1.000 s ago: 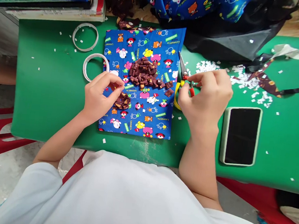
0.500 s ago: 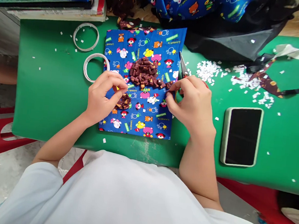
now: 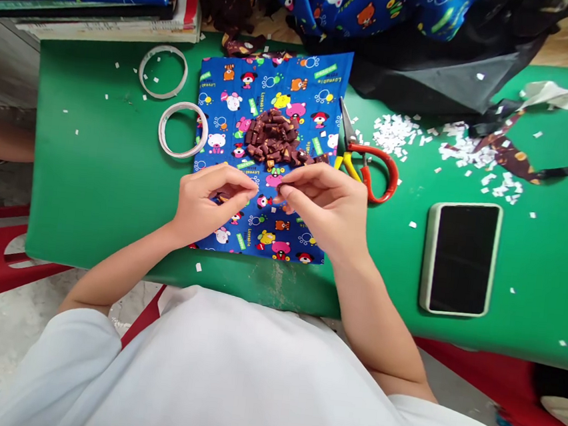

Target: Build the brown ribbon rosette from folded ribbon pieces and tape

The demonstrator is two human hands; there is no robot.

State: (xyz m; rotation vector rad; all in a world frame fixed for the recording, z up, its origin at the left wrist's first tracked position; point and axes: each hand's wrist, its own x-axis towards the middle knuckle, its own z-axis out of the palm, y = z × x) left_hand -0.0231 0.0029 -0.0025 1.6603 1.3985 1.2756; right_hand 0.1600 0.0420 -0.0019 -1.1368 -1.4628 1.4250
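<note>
A blue cartoon-print cloth (image 3: 276,85) lies flat on the green table (image 3: 91,174). On it sits a pile of small brown fabric pieces (image 3: 272,138). My left hand (image 3: 204,205) hovers over the cloth's lower half, fingers pinched together beside a small brown cluster it partly hides. My right hand (image 3: 325,203) is just to its right, fingertips pinching a small brown fabric piece. The two hands nearly meet fingertip to fingertip. Red and yellow scissors (image 3: 369,164) lie free on the table right of the cloth.
Two tape rings (image 3: 181,129) (image 3: 162,70) lie left of the cloth. A phone (image 3: 460,257) rests face up at the right. White paper scraps (image 3: 397,133) and brown fabric strips (image 3: 510,158) are scattered behind it. Dark fabric and more blue cloth pile along the far edge.
My right hand left the scissors, picked a brown piece near the cloth's right edge and moved left to meet my left hand. The left hand shifted slightly right and toward me.
</note>
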